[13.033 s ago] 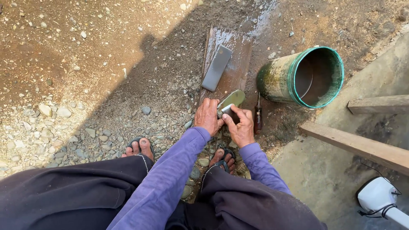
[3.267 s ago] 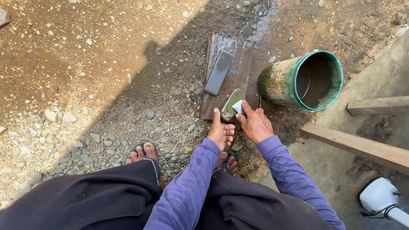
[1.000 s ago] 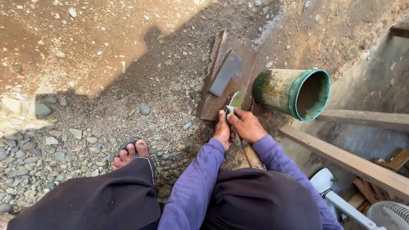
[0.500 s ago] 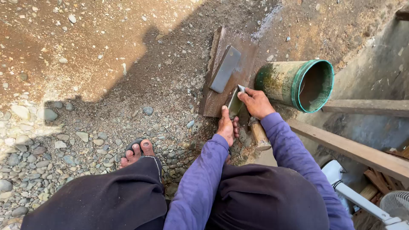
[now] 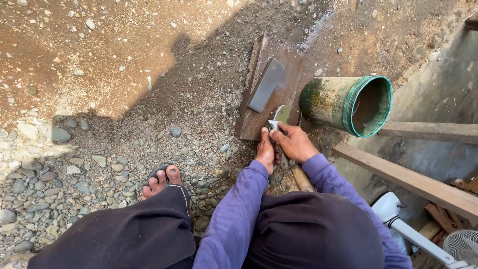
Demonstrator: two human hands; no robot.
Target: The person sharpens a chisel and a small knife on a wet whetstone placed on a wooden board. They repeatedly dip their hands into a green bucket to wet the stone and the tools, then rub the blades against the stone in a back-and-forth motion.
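I squat over a wet wooden board (image 5: 291,67) lying on gravel. A long grey sharpening stone (image 5: 266,84) lies along the board. A curved knife blade (image 5: 282,112) rests with its tip on the board's near end, and its wooden handle (image 5: 302,178) runs back between my knees. My left hand (image 5: 266,153) presses down on the blade near the handle. My right hand (image 5: 295,143) pinches a small pale flat piece (image 5: 273,124) against the blade. Most of the blade is hidden under both hands.
A green-rimmed, mud-stained bucket (image 5: 348,103) lies on its side just right of the board. Wooden beams (image 5: 408,180) cross a concrete slab at the right. A white fan (image 5: 460,244) stands at the bottom right. My sandalled foot (image 5: 162,178) rests on pebbles at the left.
Half a second ago my right hand reached farther forward along the blade; it has drawn back beside my left hand. The left hand has stayed in place.
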